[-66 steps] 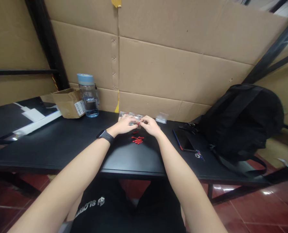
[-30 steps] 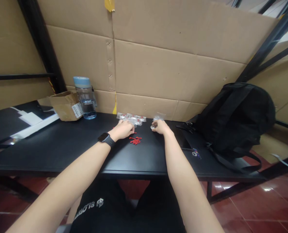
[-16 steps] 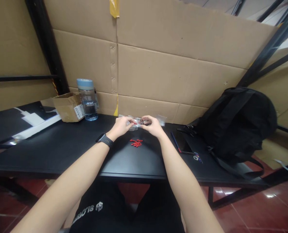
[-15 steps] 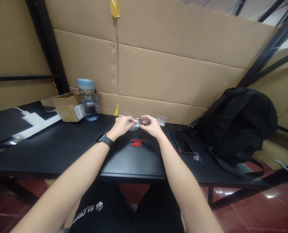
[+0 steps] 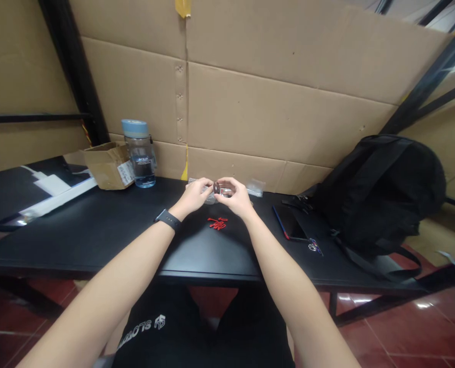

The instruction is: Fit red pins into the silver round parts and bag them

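Over the far middle of the table, my right hand [image 5: 233,195] pinches a small dark brown round disc [image 5: 216,188] between thumb and fingertips. The disc stands on edge, facing my left hand [image 5: 195,195]. That hand is closed, its thumb and fingertips right at the disc; whatever lies between them is too small to make out. Behind the hands lie clear plastic bags [image 5: 211,199], partly covered by the fingers. Several short red cords [image 5: 217,223] rest in a loose pile on the table, nearer to me than both hands.
On the black table [image 5: 108,230], a blue-capped water bottle [image 5: 142,158] and a cardboard box [image 5: 106,166] stand left. Another clear bag [image 5: 256,187] lies by the cardboard wall. A phone [image 5: 290,224], keys [image 5: 313,247] and a black backpack [image 5: 384,194] are on the right.
My right hand has brought the brown disc left, up to my left fingertips, and turned it on edge. The red tip seen at my left fingers earlier no longer shows.
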{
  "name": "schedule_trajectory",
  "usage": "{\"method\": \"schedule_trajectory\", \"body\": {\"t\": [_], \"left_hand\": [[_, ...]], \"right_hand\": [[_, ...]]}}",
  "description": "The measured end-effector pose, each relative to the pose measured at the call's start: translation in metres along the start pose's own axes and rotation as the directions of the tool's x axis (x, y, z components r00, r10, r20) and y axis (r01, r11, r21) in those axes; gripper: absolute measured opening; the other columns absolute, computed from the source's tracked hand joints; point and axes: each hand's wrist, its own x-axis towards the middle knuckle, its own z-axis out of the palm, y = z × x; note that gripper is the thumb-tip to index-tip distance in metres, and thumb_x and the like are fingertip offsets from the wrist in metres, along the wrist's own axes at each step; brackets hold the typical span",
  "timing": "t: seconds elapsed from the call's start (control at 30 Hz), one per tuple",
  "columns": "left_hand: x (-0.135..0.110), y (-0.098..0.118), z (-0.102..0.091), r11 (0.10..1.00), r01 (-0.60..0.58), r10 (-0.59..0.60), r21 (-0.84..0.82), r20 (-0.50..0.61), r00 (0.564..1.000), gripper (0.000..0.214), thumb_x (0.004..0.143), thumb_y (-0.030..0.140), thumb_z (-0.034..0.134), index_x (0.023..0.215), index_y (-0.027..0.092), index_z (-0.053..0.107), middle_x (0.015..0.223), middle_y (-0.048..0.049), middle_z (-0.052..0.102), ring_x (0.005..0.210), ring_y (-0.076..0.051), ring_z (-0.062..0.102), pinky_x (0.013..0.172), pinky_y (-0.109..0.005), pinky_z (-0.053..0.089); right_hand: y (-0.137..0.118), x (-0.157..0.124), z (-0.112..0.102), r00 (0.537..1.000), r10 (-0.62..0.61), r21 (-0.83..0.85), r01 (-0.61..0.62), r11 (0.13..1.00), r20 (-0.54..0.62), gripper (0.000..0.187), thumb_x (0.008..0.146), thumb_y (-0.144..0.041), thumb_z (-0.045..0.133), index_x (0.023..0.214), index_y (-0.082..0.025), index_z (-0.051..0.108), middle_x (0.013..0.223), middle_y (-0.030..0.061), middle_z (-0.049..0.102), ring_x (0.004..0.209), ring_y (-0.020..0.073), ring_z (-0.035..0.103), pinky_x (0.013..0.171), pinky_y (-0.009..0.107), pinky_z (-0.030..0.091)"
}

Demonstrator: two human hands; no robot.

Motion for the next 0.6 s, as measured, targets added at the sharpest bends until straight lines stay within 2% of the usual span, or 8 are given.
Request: {"method": "schedule_trajectory", "body": {"t": [0.13, 0.3, 0.5, 0.6], "left_hand": [[0.002, -0.006, 0.002, 0.999, -0.025, 0.024, -0.024, -0.038, 0.999, 0.018, 0.097, 0.033, 0.056, 0.097, 0.021, 0.07, 0.11, -0.0071, 0.067, 0.106, -0.024, 0.065, 0.1, -0.04, 0.048], [0.0, -0.005, 0.003, 1.0, -0.016, 0.016, -0.01, -0.044, 0.999, 0.019, 0.099, 0.033, 0.056, 0.099, 0.022, 0.071, 0.112, -0.0072, 0.064, 0.111, -0.025, 0.063, 0.103, -0.042, 0.047], [-0.002, 0.003, 0.003, 0.999, -0.01, 0.012, 0.039, -0.061, 0.998, 0.017, 0.098, 0.032, 0.058, 0.096, 0.023, 0.073, 0.11, -0.007, 0.065, 0.113, -0.027, 0.061, 0.099, -0.043, 0.047], [-0.003, 0.005, 0.003, 0.997, -0.038, 0.042, 0.069, -0.065, 0.997, 0.016, 0.098, 0.032, 0.06, 0.096, 0.023, 0.073, 0.11, -0.007, 0.064, 0.112, -0.027, 0.061, 0.098, -0.043, 0.046]], "right_hand": [[0.002, 0.0, 0.003, 0.999, 0.051, 0.114, -0.051, 0.992, 0.004, 0.045, 0.072, -0.037, 0.086, 0.11, -0.023, 0.067, 0.115, 0.0072, 0.075, 0.109, 0.0238, 0.073, 0.094, 0.036, 0.06], [0.003, 0.0, 0.006, 0.999, 0.045, 0.192, -0.046, 0.98, 0.011, 0.045, 0.071, -0.04, 0.089, 0.106, -0.021, 0.068, 0.112, 0.007, 0.074, 0.106, 0.0228, 0.074, 0.102, 0.039, 0.058], [0.004, -0.002, 0.008, 0.986, 0.16, 0.229, -0.144, 0.963, -0.054, 0.05, 0.064, -0.048, 0.092, 0.099, -0.021, 0.067, 0.104, 0.0061, 0.075, 0.098, 0.0235, 0.075, 0.089, 0.037, 0.063], [0.007, -0.002, 0.011, 0.975, 0.203, 0.218, -0.181, 0.959, -0.085, 0.047, 0.067, -0.055, 0.089, 0.091, -0.02, 0.068, 0.099, 0.0066, 0.075, 0.092, 0.023, 0.075, 0.083, 0.035, 0.063]]}}
